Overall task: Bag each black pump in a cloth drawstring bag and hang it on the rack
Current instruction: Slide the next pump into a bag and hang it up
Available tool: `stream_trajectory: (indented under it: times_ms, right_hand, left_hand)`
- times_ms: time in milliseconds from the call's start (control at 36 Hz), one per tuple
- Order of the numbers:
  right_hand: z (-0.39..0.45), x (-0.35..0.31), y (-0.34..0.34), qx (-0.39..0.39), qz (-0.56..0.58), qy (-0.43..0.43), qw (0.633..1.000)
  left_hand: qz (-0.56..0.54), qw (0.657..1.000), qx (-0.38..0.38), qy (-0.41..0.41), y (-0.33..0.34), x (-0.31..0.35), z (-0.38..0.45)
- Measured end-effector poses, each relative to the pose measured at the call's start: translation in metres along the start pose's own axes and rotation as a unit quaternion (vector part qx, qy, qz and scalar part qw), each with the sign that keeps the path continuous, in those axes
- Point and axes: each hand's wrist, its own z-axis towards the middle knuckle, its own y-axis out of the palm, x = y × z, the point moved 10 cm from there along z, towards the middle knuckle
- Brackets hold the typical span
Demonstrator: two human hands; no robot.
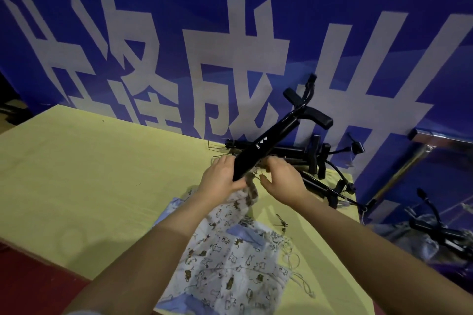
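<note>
A black pump [268, 143] with a T-handle slants up to the right above the yellow table [89, 174]. Its lower end goes into the mouth of a white patterned cloth drawstring bag [240, 199]. My left hand [222, 178] grips the pump's lower barrel together with the bag's edge. My right hand [280, 179] pinches the bag's mouth on the other side of the pump. More black pumps [302, 155] lie in a heap at the table's far right. A metal rack bar [407, 163] slants down at the right.
Several patterned cloth bags [230, 263] lie stacked on the table under my forearms, with loose drawstrings [294, 258] beside them. A blue banner [230, 33] with large white characters stands behind the table. One pump in a grey bag [422, 235] hangs low at the right.
</note>
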Motion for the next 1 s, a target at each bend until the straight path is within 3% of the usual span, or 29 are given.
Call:
stream_trajectory:
  times_ms: [83,167,333,444,667,806,1000]
  right_hand:
    - [0.007,0.015,0.017,-0.059,0.06,0.098,0.992]
    - [0.012,0.006,0.025,-0.093,0.048,0.099,0.99]
    - [0.018,0.003,0.02,-0.054,0.128,0.092,0.986]
    - [0.014,0.012,0.004,-0.026,0.298,0.122,0.946]
    - [0.02,-0.006,-0.017,-0.019,0.57,0.147,0.808]
    - [0.03,-0.022,-0.031,-0.037,0.485,0.12,0.866]
    - [0.037,-0.025,-0.046,-0.019,0.503,0.122,0.855]
  left_hand:
    - [-0.032,0.999,0.011,0.002,-0.008,0.003,-0.004]
    - [-0.055,0.998,0.022,0.002,-0.014,0.005,-0.005]
    - [-0.079,0.995,0.056,-0.013,-0.026,-0.002,-0.008]
    - [-0.081,0.994,0.07,-0.033,-0.027,-0.013,-0.011]
    - [-0.063,0.994,0.081,-0.045,-0.022,-0.021,-0.017]
    - [-0.052,0.994,0.09,-0.035,-0.02,-0.019,-0.016]
    - [-0.05,0.997,0.052,-0.027,-0.008,-0.027,-0.021]
